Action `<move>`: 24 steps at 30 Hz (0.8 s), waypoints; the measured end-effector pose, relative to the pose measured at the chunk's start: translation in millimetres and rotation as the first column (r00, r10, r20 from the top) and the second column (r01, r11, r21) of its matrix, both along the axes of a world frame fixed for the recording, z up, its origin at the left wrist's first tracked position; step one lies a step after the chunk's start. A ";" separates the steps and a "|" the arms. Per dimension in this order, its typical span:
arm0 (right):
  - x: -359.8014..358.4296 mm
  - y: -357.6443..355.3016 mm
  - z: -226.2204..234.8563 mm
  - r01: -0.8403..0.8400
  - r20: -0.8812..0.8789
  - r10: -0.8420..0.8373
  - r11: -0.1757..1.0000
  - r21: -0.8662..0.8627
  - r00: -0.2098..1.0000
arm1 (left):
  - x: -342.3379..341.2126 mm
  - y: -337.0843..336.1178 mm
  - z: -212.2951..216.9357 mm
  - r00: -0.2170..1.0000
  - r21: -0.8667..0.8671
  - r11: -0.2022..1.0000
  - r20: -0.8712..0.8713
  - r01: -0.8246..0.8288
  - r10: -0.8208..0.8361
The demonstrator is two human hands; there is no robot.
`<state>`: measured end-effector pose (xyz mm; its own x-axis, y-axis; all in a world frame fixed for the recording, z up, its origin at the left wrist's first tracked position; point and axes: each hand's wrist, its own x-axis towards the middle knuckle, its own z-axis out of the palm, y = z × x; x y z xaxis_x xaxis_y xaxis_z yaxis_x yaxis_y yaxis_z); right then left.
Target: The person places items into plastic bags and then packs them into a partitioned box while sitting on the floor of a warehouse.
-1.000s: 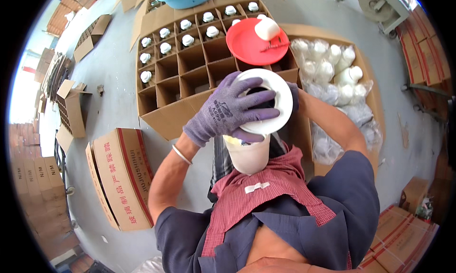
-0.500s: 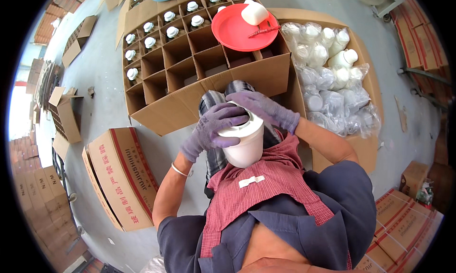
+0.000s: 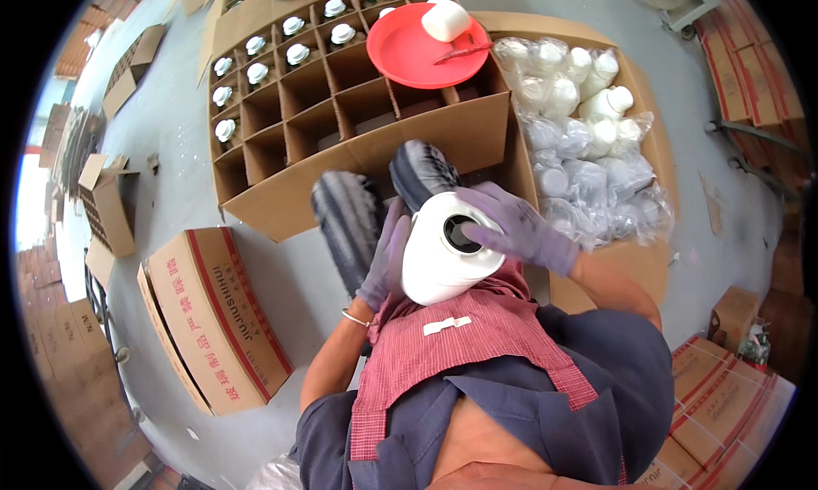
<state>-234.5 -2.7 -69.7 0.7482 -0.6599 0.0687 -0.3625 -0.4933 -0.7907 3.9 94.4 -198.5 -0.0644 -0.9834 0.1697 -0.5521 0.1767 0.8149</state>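
Observation:
A white rounded container (image 3: 434, 273) rests in my lap, tilted so that its dark-lined round mouth faces up. My left hand (image 3: 388, 260), in a purple-grey glove, presses along its left side with the fingers held straight. From the right, my gloved right hand (image 3: 524, 234) grips its upper end, the thumb lying over the edge of the mouth. Beneath it is the red checked apron (image 3: 486, 324). Just beyond my knees stands a divided cardboard box (image 3: 358, 162) with white-capped bottles (image 3: 297, 54) in its far and left cells.
A red plate (image 3: 400, 55) holding a white cup-like piece (image 3: 446, 20) sits on the divided box. On the right, an open carton (image 3: 656, 149) is full of plastic-wrapped white bottles (image 3: 562, 94). A closed carton (image 3: 217, 319) stands on the floor at my left.
The container has tipped and turned, so its mouth now shows. My left hand has moved off its top to the side; my right hand has shifted rightward. My left knee has swung left.

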 end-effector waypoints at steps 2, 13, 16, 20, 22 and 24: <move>-32.7 24.7 8.5 0.181 -0.255 -0.162 0.982 0.054 0.953 | -5.7 -11.1 34.3 0.890 0.418 0.908 -0.421 0.021 0.173; 4.8 10.0 -41.4 -0.066 0.412 0.046 0.997 0.033 0.910 | 31.8 2.7 38.0 0.853 0.288 0.826 -0.362 0.485 -0.375; 4.5 -13.5 -79.3 -0.155 0.458 -0.377 0.612 0.776 0.805 | 27.2 -17.5 85.8 0.968 0.158 0.955 -0.066 0.251 -0.244; -2.0 -38.1 -111.5 -0.295 0.251 -0.536 0.004 0.956 0.806 | 10.8 -46.0 141.0 0.893 -0.211 0.894 0.316 0.396 -0.321; 4.0 -32.6 -103.0 -0.128 0.373 -0.537 0.438 0.890 0.757 | 26.0 -52.1 112.1 0.927 0.014 0.989 -0.352 0.147 -0.133; 15.3 -25.5 -66.9 0.195 0.469 -0.331 0.929 0.316 0.819 | 35.5 -52.3 119.1 0.895 0.606 0.792 -0.389 0.071 0.217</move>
